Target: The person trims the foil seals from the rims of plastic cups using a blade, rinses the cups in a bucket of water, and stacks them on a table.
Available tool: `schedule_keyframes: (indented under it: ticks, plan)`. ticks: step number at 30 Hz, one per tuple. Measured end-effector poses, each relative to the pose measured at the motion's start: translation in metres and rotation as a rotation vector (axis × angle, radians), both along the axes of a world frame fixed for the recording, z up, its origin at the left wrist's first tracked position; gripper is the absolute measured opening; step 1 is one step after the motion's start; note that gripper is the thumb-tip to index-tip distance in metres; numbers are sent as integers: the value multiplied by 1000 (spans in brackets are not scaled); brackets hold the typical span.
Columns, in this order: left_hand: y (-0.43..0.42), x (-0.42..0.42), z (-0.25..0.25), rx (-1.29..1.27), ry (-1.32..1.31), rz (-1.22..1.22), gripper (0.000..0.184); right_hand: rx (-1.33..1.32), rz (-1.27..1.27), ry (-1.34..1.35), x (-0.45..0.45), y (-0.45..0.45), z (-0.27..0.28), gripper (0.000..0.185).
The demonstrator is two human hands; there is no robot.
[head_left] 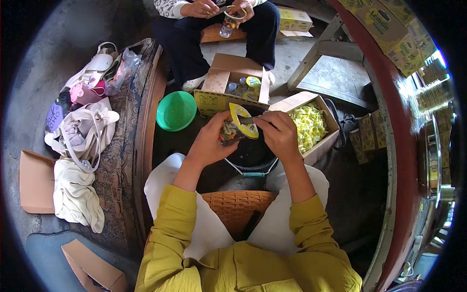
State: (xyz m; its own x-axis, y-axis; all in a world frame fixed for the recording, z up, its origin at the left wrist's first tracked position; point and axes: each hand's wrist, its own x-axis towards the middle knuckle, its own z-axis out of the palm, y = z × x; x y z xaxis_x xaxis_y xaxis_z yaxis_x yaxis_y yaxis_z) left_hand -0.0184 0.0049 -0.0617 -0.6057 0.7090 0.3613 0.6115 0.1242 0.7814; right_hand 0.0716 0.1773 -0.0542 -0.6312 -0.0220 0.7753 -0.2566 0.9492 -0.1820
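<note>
My left hand (214,138) is wrapped round a clear plastic cup (227,131) with dark, colourful print. Its yellow foil lid (238,115) stands partly lifted, one flap pointing up. In my right hand (279,131), fingers pinched, is a thin grey blade (247,120) that looks like a knife; it lies against the lid. Below both hands sits a black bucket (253,158) with a blue-green handle grip. Just beyond is an open carton (228,68) holding several cups. To the right, a box (333,119) is full of small yellow-wrapped pieces (307,126).
A green basin (176,111) stands left of the carton. Opposite sits another person (216,29), holding a similar cup (227,27). Bags (87,126) lie on the patterned bench at left. A wooden stool (335,63) and a red-edged shelf (384,97) flank the right.
</note>
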Motion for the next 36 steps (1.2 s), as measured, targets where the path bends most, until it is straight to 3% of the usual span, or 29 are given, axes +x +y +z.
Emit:
schedule_keyframes:
  ticks: [12,21,24,36]
  plan:
    - [0,-2,-2,51,-127,-61,58,-21,17,12,0,2,0,20]
    - [-1,-5,-5,50,-169,-69,61,18,-47,-83,6,-3,9,44]
    - [-2,-5,-7,56,-170,-72,61,-114,-26,-2,1,-2,-3,48]
    - [0,-2,-7,138,-253,-114,61,-159,-19,27,4,-5,-4,52]
